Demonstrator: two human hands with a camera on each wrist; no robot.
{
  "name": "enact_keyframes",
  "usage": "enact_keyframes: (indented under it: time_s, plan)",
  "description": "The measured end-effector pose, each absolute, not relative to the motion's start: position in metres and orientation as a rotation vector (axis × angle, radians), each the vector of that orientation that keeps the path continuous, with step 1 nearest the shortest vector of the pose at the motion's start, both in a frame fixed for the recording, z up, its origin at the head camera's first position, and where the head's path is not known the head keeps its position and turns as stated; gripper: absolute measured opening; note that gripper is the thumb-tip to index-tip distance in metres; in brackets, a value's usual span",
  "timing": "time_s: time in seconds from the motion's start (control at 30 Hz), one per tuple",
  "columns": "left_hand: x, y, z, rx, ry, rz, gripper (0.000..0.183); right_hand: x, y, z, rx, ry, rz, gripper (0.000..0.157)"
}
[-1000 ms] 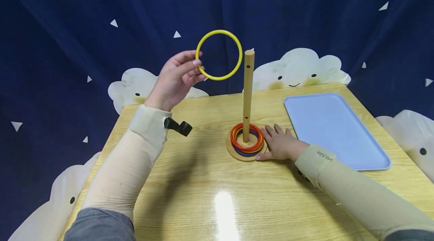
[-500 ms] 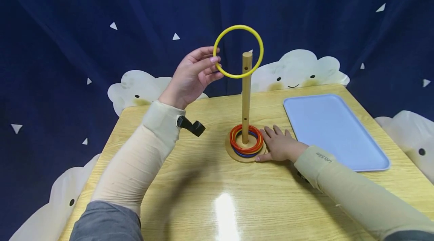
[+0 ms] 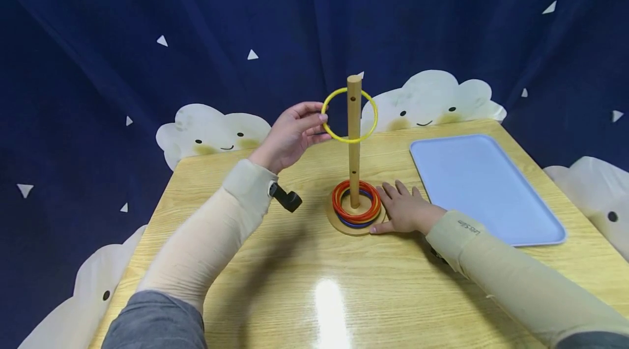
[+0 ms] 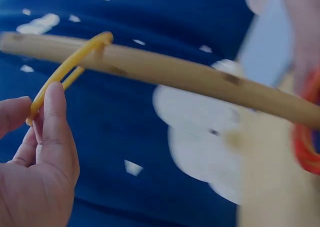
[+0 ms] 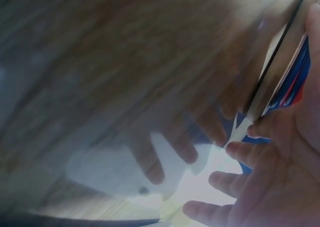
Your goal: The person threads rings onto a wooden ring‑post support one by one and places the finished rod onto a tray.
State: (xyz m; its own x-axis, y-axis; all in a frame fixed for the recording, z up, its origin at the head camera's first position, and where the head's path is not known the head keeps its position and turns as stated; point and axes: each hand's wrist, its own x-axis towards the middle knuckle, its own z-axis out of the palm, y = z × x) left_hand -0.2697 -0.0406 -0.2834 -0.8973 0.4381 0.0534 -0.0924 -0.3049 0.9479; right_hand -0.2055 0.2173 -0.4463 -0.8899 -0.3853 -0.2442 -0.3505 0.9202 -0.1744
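My left hand (image 3: 291,138) pinches a yellow ring (image 3: 375,119) by its left side. The ring encircles the upper part of a wooden post (image 3: 354,158), just below its top, and the left wrist view shows the same yellow ring (image 4: 70,63) around the post (image 4: 165,77). Red, yellow and blue rings (image 3: 339,210) lie stacked round the foot of the post on its round wooden base (image 3: 344,229). My right hand (image 3: 405,210) rests with fingers spread at the right edge of that base, thumb at its front rim.
A light blue tray (image 3: 484,190) lies on the wooden table (image 3: 275,283) to the right, behind the right forearm. Beyond the table's back edge hangs a dark blue curtain (image 3: 221,21) with white clouds and triangles.
My left hand has carried the yellow ring rightward to the post and then down, so it now surrounds the upper post. The right hand has stayed by the base.
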Motion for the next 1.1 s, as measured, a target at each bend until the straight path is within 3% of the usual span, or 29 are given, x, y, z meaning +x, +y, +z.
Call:
enact_keyframes:
  time_s: [0.23,0.43,0.73,1.1]
  plan:
    - [-0.274,-0.042,-0.351,0.283,1.698,2.05,0.025,-0.207,0.217,-0.449,-0.551,2.799,-0.176,0.112]
    - [-0.269,-0.04,-0.385,0.218,1.72,1.94,0.032,-0.208,0.217,-0.448,-0.54,2.79,-0.169,0.112]
    - [-0.265,-0.035,-0.413,0.158,1.778,1.827,0.033,-0.209,0.218,-0.45,-0.551,2.798,-0.17,0.113]
    - [-0.261,-0.038,-0.418,0.177,1.916,1.718,0.031,-0.209,0.216,-0.449,-0.548,2.801,-0.155,0.114]
